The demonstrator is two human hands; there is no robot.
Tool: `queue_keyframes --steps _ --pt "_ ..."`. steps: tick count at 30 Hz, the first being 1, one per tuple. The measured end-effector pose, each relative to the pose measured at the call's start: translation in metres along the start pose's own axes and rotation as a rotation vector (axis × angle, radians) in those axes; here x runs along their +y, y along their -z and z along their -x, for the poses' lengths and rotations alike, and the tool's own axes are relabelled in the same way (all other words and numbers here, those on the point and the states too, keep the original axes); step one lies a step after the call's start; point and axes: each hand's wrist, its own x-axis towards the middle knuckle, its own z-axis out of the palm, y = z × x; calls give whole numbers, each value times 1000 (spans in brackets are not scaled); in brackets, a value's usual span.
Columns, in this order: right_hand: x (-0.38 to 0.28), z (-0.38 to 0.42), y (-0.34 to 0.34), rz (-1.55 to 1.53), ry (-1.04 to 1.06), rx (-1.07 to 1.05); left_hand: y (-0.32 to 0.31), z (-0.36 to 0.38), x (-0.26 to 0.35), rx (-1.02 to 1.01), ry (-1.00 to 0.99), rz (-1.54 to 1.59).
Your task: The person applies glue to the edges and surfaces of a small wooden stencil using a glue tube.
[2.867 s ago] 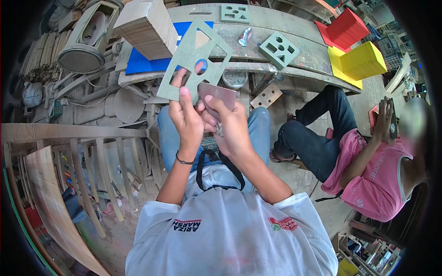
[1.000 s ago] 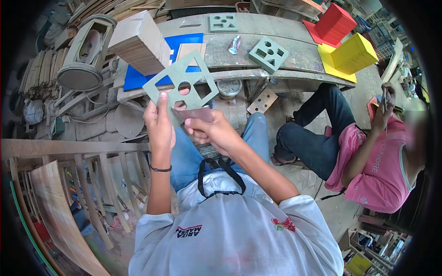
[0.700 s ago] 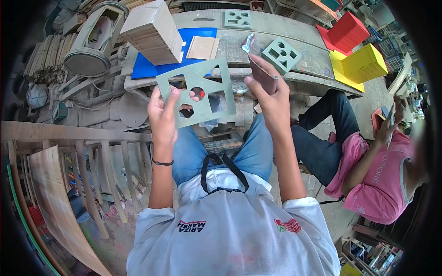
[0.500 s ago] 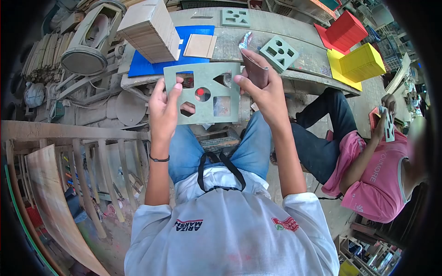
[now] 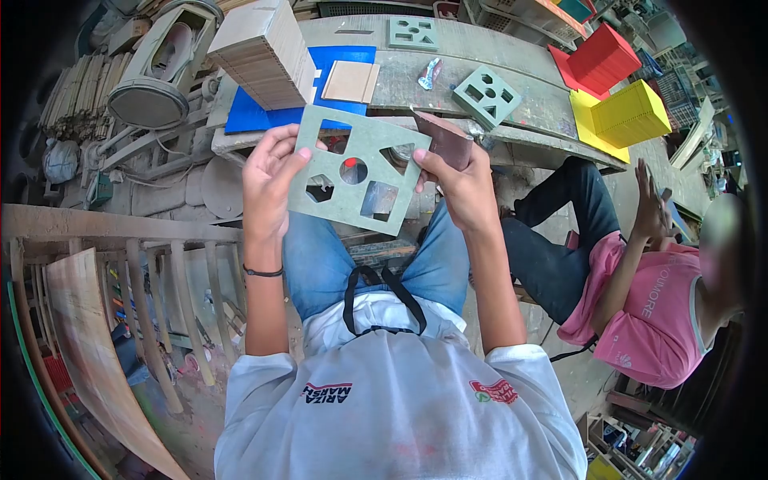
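A pale green panel with cut-out shapes is held up over my lap, tilted down to the right. My left hand grips its left edge, thumb on the face and fingers behind. In my right hand is a folded brown sheet that looks like sandpaper. The right thumb tip touches the panel's right edge beside the triangular hole. Some of the right fingers are hidden behind the sheet and panel.
On the bench lie two other green cut-out panel pieces, a small shiny packet, a wooden box on a blue board, and red and yellow boxes. A co-worker in pink sits at the right.
The panel has turned clockwise, its right side dropping. My left hand has shifted slightly left, and my right hand with the sandpaper slightly lower. The co-worker's hands have moved up.
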Motion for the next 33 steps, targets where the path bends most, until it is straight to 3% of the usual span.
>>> queue_keyframes --steps 2,4,6,8,10,12,15,19,25,27,30,32,33 --pt "5 2 2 -34 -22 31 -1 1 2 -43 46 68" --pt "12 5 1 -141 -70 107 -2 1 -2 -143 83 442" --pt "18 9 -3 -212 -85 129 -4 2 -9 -204 76 523" --pt "20 16 -9 -273 -126 188 -8 3 -15 -341 108 808" --pt "22 20 -8 -291 -119 188 -5 3 -17 -343 123 767" --pt "22 22 -7 -308 -116 189 -1 1 -17 -191 175 461" --pt "19 23 -4 -294 -77 196 -4 3 -10 -165 179 329" --pt "18 22 2 -245 -58 180 -3 3 -11 -106 182 281" --pt "9 22 6 -93 4 138 -3 4 -4 -228 183 265" --pt "1 24 1 -59 16 109 -7 5 -6 -162 184 93" --pt "-8 26 -6 -151 71 74 -10 6 -7 -80 147 44" --pt "-1 21 16 -667 -19 -146 -20 9 -4 8 138 -6" --pt "-4 18 19 -589 -90 -165 -21 10 -2 -11 130 -18"
